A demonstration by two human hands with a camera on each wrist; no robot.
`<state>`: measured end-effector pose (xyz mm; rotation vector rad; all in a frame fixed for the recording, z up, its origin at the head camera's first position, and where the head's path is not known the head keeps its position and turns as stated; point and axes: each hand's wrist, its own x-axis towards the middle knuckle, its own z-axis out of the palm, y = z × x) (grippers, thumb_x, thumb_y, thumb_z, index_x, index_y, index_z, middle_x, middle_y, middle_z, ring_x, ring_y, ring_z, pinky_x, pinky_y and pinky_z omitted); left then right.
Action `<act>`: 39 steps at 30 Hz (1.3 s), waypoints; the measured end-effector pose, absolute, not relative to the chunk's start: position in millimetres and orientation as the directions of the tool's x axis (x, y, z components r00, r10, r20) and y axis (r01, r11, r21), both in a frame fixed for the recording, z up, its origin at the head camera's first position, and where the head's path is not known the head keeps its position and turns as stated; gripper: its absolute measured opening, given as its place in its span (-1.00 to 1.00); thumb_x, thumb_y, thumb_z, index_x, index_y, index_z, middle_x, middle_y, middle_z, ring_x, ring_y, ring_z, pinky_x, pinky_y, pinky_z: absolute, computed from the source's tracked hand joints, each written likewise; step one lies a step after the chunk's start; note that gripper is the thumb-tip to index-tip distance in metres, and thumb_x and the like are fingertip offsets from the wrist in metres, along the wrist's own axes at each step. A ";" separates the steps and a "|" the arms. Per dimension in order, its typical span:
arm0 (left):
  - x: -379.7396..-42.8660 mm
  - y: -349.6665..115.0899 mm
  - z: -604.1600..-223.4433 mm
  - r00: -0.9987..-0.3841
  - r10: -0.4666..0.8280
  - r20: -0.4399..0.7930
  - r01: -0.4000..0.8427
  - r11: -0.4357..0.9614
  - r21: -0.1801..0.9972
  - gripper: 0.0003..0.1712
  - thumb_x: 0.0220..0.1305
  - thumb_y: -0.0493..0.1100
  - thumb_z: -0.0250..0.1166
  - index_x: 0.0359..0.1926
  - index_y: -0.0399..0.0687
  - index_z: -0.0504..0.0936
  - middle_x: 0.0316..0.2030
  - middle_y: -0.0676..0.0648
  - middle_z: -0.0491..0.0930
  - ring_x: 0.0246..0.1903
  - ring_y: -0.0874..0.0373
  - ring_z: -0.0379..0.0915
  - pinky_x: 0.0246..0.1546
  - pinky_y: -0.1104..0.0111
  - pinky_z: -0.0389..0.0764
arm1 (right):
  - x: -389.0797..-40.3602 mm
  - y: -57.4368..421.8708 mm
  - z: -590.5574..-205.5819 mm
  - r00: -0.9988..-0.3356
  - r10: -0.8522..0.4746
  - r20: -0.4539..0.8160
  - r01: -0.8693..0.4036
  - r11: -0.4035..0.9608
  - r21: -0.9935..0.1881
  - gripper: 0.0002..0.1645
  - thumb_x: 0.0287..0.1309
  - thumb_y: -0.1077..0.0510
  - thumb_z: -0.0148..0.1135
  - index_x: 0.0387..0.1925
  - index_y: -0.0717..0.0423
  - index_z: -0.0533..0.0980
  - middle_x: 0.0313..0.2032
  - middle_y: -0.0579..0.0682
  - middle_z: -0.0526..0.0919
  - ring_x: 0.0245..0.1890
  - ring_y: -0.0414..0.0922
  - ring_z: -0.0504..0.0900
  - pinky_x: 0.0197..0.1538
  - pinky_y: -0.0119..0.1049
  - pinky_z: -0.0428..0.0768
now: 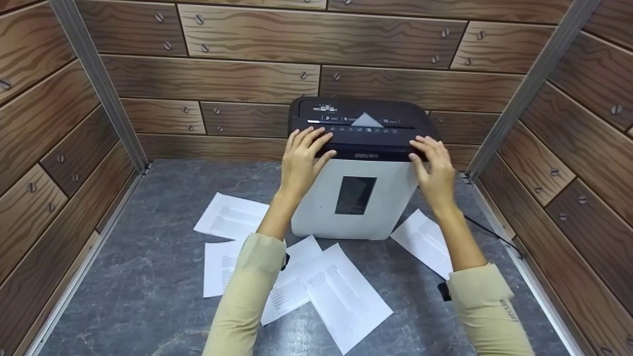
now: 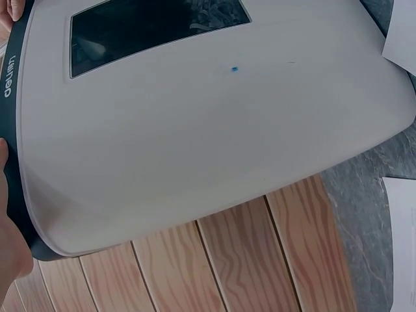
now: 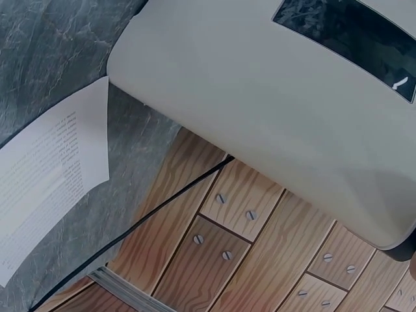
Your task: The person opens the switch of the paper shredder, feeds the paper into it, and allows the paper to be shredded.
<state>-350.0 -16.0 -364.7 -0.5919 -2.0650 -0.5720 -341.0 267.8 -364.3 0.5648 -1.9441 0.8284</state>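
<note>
A paper shredder [image 1: 316, 198] with a pale body and a dark head stands upright on the grey surface. A white paper corner [image 1: 367, 120] sticks up from the slot on its top. My left hand [image 1: 300, 160] grips the head's front left corner, fingers over the top and thumb at the front edge. At the front right corner my right hand [image 1: 436, 170] holds the head likewise with bent fingers. In the left wrist view, shreds show dimly through the dark window [image 2: 156, 29]. The right wrist view shows the shredder's side [image 3: 260, 97], with the hand almost wholly out of frame.
Printed sheets lie around the shredder: one at front [image 1: 346, 296], one beside it [image 1: 292, 284], others left [image 1: 235, 215] and right [image 1: 425, 242]. A black cord [image 1: 492, 232] runs along the right. Wood-patterned walls [image 1: 321, 39] enclose the surface.
</note>
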 end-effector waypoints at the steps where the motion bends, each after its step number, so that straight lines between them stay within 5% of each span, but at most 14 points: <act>1: -350.0 -16.1 -364.9 -0.492 0.193 0.849 0.603 0.779 0.172 -0.55 0.23 0.11 0.16 0.03 -0.01 0.59 0.06 -0.03 0.50 0.14 0.06 0.27 0.29 0.27 -0.02 | -340.9 267.7 -364.4 -0.474 -0.057 0.879 -0.670 0.671 -0.318 -0.73 0.08 0.32 0.25 -0.12 0.25 0.57 -0.03 0.10 0.57 0.11 0.07 0.40 0.30 -0.16 0.09; 39: -347.9 -14.6 -365.7 -0.527 0.180 0.831 0.592 0.779 0.206 -0.54 0.24 0.11 0.14 0.06 0.01 0.57 0.09 -0.02 0.48 0.17 0.05 0.24 0.31 0.29 -0.11 | -339.2 267.3 -363.1 -0.483 -0.058 0.874 -0.674 0.662 -0.328 -0.74 0.09 0.32 0.24 -0.13 0.28 0.57 -0.03 0.13 0.56 0.10 0.08 0.40 0.32 -0.19 0.04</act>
